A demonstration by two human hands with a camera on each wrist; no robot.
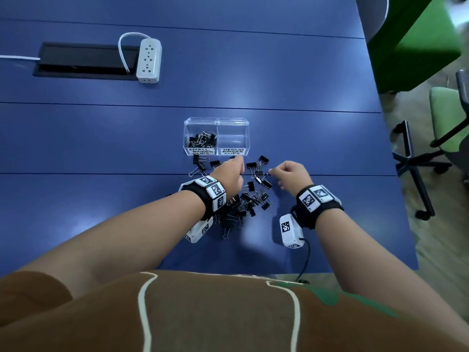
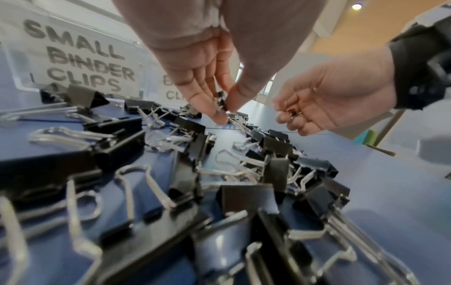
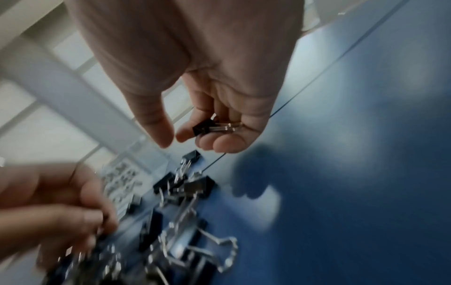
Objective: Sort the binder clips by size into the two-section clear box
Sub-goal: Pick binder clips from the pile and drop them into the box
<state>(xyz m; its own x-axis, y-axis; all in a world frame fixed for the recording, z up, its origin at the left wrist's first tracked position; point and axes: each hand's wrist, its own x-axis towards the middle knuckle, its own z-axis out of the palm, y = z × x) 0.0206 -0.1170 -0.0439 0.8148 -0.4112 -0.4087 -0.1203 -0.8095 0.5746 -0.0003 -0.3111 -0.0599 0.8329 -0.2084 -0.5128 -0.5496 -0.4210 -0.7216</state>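
Observation:
A clear two-section box (image 1: 217, 121) stands mid-table; its left section, labelled small binder clips (image 1: 202, 141), holds several black clips, and the right section, labelled medium (image 1: 233, 138), looks empty. A heap of black binder clips (image 1: 250, 199) lies in front of the box. My left hand (image 1: 232, 168) hovers over the heap's far edge and pinches a small black clip (image 2: 221, 102) between thumb and fingers. My right hand (image 1: 291, 174) hangs just right of the heap, its fingers curled round a small black clip (image 3: 207, 128) in the palm.
A white power strip (image 1: 149, 60) with its cord lies at the back left beside a black cable hatch (image 1: 83, 59). The blue table's right edge (image 1: 396, 174) borders green office chairs (image 1: 446, 118). A black cable (image 1: 305, 260) trails off the front edge.

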